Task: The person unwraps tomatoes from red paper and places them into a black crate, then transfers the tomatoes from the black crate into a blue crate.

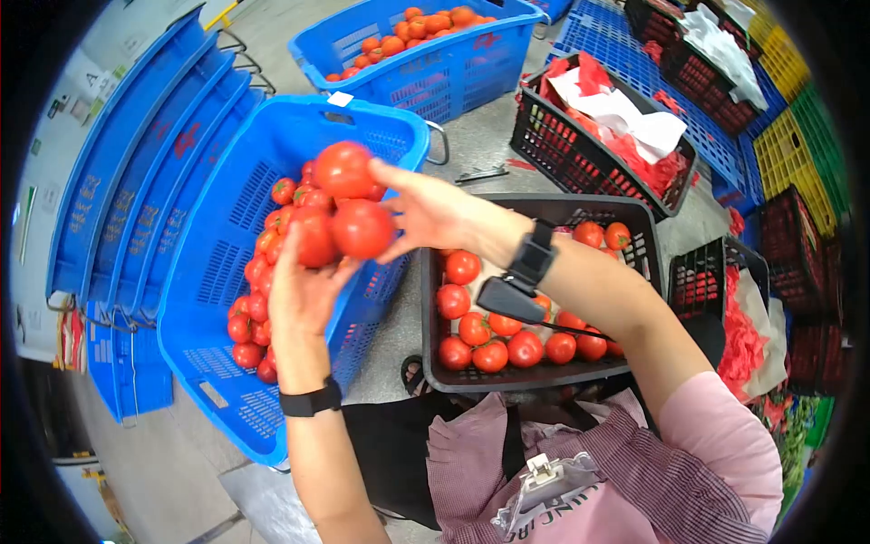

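Observation:
Above the blue crate [204,299], both of my hands are close together among several large red tomatoes. My left hand [306,297] curls from below around a red tomato [314,238]. From the right, my right hand [421,210] grips an upper tomato [344,169] and a lower tomato [363,228]; the held tomatoes touch one another. Inside the blue crate, smaller tomatoes [247,354] lie piled along the side nearest my hands. Under my right forearm stands a black crate [535,379] with tomatoes [490,355] lining its front and corners. My forearm hides part of its middle.
Another blue crate [435,77] with tomatoes stands at the back. Stacked blue crates [136,181] rise at the left. A black crate [580,150] with red and white paper sits at the upper right, near a smaller one [698,281]. Metal handles stick out from some blue crates.

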Action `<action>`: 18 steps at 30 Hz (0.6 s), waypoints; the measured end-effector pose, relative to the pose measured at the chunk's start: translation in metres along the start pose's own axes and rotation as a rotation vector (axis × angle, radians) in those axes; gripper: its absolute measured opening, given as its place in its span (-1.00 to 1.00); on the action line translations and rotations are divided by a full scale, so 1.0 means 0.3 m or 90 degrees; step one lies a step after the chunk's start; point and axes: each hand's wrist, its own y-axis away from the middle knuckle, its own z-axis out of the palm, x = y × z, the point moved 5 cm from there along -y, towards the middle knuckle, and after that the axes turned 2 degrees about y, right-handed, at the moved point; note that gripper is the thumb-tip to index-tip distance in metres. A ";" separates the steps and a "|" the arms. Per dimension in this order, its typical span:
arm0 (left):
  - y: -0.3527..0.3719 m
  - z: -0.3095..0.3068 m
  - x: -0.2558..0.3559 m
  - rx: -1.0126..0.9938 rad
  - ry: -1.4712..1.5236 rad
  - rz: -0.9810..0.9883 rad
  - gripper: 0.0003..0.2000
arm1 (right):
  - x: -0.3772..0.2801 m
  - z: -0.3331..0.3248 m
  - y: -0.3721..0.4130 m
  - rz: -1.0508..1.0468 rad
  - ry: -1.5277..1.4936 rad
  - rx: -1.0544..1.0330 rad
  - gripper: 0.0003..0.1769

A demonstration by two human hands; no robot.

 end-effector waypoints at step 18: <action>-0.129 -0.117 -0.888 -0.080 -1.579 0.066 -0.37 | 0.303 -0.628 0.128 -0.314 1.644 0.337 -0.57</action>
